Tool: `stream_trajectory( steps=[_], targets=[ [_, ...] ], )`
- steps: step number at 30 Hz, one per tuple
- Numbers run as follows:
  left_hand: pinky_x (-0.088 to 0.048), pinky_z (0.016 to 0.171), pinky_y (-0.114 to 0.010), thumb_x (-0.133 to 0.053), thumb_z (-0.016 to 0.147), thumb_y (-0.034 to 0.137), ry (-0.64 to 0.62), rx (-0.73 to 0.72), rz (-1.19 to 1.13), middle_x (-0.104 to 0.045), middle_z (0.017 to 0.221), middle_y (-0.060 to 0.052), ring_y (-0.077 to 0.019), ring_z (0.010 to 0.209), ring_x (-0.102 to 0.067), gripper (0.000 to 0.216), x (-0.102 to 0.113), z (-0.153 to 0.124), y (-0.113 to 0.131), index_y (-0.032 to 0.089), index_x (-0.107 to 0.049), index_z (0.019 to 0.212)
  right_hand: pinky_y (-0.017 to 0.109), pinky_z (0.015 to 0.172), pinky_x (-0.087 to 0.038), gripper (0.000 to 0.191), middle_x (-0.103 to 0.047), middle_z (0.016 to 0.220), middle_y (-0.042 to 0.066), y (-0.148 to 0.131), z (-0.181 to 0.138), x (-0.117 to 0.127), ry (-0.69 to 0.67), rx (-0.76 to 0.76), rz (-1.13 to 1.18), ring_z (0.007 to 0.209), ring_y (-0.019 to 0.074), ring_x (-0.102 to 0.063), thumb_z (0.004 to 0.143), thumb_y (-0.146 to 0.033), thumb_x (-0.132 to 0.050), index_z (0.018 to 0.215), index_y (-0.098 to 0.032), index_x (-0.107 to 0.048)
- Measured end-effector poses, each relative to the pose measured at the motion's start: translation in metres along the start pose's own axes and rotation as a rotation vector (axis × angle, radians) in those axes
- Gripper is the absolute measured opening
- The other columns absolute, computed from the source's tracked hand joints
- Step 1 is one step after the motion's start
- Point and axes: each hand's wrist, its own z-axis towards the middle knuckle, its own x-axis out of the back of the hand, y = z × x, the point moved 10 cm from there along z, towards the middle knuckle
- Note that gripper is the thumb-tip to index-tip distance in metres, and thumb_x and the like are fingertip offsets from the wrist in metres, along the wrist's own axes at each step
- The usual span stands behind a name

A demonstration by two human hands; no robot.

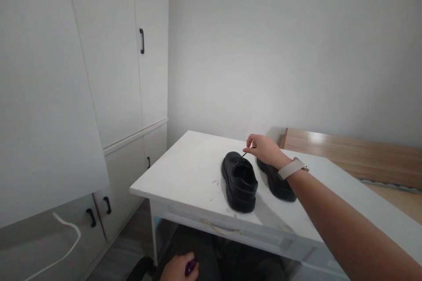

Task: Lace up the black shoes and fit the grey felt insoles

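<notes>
A black lace-up shoe stands upright on the white table, its heel towards me. My right hand, with a light-banded watch at the wrist, reaches over from the right. Its thumb and forefinger pinch a dark shoelace and hold it drawn up from the shoe. A second black shoe stands just to the right, partly covered by my wrist. Low in the view, over my lap, my left hand is closed around a small shiny purple object, whose kind I cannot make out.
White cupboards with black handles line the left side. A white cable hangs at the lower left. The table's drawer has a rope handle facing me. A wooden board stands behind the table at right, against the grey wall.
</notes>
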Motion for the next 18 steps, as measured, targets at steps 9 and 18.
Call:
stream_trajectory(
  steps=[9,18],
  targets=[
    [-0.040,0.069,-0.022,-0.051,0.094,0.026,0.010,-0.014,-0.040,-0.074,0.084,-0.002,-0.0171,0.084,-0.069,0.021,0.007,-0.004,0.006,0.022,-0.070,0.086,0.042,0.092,-0.034,0.014,-0.073,0.110,0.007,-0.066,-0.015,-0.028,-0.211,0.340,-0.286,0.108,0.0281,-0.060,0.082,-0.018,-0.068,0.090,-0.026,-0.076],
    [-0.041,0.071,-0.023,-0.053,0.094,0.027,0.002,-0.003,-0.033,-0.074,0.088,-0.005,-0.0184,0.086,-0.069,0.020,0.002,-0.002,0.002,0.021,-0.071,0.088,0.030,0.064,-0.038,0.014,-0.074,0.080,0.007,-0.059,-0.015,-0.045,-0.310,0.308,-0.236,0.075,0.0206,-0.064,0.075,-0.010,-0.063,0.072,-0.022,-0.070]
  ],
)
